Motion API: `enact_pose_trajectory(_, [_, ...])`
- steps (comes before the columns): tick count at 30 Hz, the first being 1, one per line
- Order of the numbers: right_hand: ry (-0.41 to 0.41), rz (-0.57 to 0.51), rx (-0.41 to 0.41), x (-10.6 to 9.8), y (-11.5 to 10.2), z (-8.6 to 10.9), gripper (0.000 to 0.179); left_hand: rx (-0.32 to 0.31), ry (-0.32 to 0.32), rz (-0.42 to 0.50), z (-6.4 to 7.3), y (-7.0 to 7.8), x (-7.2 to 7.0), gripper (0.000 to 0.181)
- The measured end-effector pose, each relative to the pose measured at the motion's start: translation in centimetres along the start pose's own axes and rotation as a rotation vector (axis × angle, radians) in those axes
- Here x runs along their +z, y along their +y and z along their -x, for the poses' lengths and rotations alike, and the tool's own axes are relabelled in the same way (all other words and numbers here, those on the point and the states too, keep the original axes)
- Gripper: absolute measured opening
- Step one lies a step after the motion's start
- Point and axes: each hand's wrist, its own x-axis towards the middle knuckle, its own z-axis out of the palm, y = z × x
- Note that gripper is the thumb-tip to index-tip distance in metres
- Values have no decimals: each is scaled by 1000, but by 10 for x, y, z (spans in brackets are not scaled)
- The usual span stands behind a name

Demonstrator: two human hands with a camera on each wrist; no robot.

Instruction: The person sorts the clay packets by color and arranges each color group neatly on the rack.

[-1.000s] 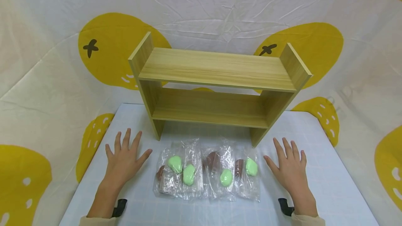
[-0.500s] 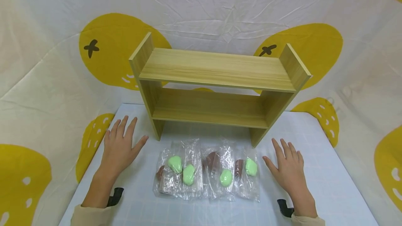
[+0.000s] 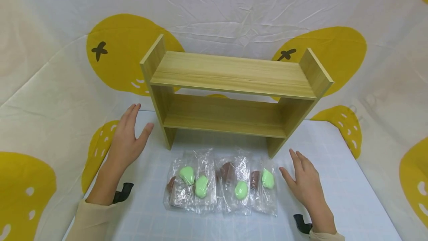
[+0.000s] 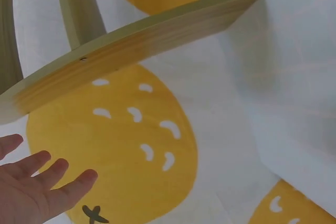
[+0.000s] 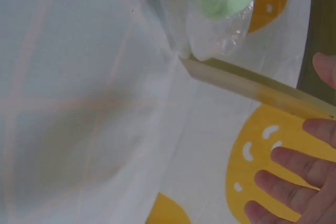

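A two-tier wooden shelf (image 3: 234, 73) stands at the back of the table in the head view. In front of it lie several clear plastic bags (image 3: 205, 203) holding light green lumps (image 3: 201, 186) and brown pieces (image 3: 255, 179); what these are I cannot tell. My left hand (image 3: 127, 140) is raised beside the shelf's left side panel, fingers extended, holding nothing. To the right of the bags is my right hand (image 3: 304, 179), its fingers stretched forward and its palm holding nothing. The left wrist view shows the shelf's side panel (image 4: 142, 40) near my left fingers.
A pale checked cloth covers the table (image 3: 150, 222). Behind and around it hangs a white fabric backdrop (image 3: 214, 18) printed with yellow fruit shapes. Black wrist mounts (image 3: 123, 192) show under both forearms.
My left hand has moved forward and up along the shelf's left side, its fingers drawing together. My right hand has turned slightly and its fingers have closed up a little. Bags and shelf stay put.
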Motion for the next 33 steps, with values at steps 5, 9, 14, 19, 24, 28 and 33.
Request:
enact_pose_trajectory(5, [-34,-24,38,2,-1,2,78,-8,13,104,-8,5,-3,68])
enact_pose_trajectory(9, [-99,-64,92,2,-3,2,79,-4,35,188,-16,9,-5,65])
enact_pose_trajectory(14, [-149,-145,158,2,-4,2,77,-2,73,238,-25,14,-7,64])
enact_pose_trajectory(19, [-188,-264,218,8,-2,3,76,-7,103,271,-33,18,-10,61])
enact_pose_trajectory(24, [-296,-365,346,12,-1,4,81,-1,125,286,-42,20,-11,60])
enact_pose_trajectory(28, [-384,-419,458,16,-2,5,85,3,131,312,-50,24,-12,61])
enact_pose_trajectory(33, [-453,-480,549,20,-6,7,87,1,124,359,-62,35,-14,61])
